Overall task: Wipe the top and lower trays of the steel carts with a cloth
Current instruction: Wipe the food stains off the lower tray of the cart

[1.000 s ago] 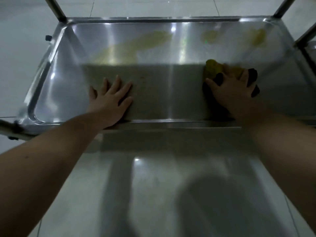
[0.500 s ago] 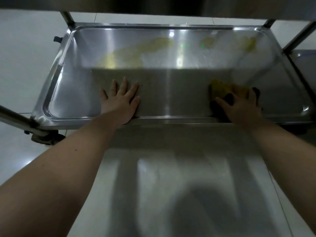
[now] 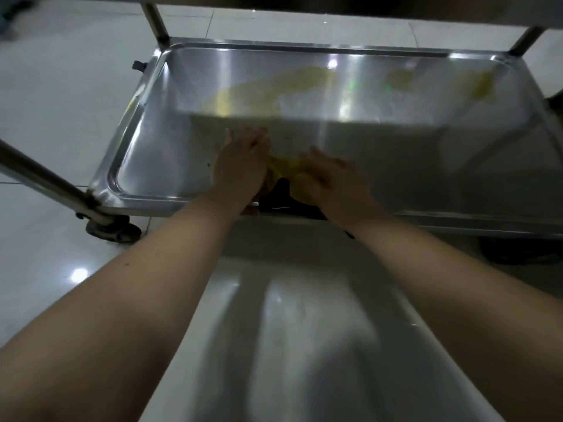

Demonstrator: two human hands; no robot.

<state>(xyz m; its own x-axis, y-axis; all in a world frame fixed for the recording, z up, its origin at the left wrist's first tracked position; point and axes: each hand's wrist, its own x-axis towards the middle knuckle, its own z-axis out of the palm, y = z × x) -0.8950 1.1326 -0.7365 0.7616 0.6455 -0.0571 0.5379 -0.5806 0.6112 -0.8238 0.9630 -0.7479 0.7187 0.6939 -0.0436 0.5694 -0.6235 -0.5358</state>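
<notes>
Right hand (image 3: 329,181) and cloth (image 3: 283,173) are being drawn leftward beside left hand (image 3: 240,166) | cloth is being kept on lower tray (image 3: 137,197) by near rim, between hands | left grip is being held flat; right grip blurred, cannot be told

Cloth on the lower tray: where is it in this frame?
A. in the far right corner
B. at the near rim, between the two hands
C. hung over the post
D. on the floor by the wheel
B: the cloth lies bunched at the lower tray's near rim, with the left hand and right hand on either side of it.
</notes>
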